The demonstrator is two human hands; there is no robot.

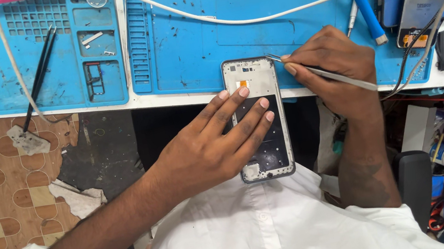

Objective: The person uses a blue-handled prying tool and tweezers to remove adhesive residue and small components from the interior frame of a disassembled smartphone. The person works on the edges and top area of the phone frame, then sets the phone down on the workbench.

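Two hands share the work: our left hand [210,145] lies flat, fingers spread, pinning the opened phone frame [258,118] at the surface [198,93] edge so it cannot slide, while our right hand [333,62] pinches tweezers [319,72] at its top corner. Beyond lies a blue mat [227,14].

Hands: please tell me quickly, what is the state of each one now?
Left hand: open, fingers flat on the phone frame, pressing it down.
Right hand: closed on metal tweezers, tip at the frame's top corner.
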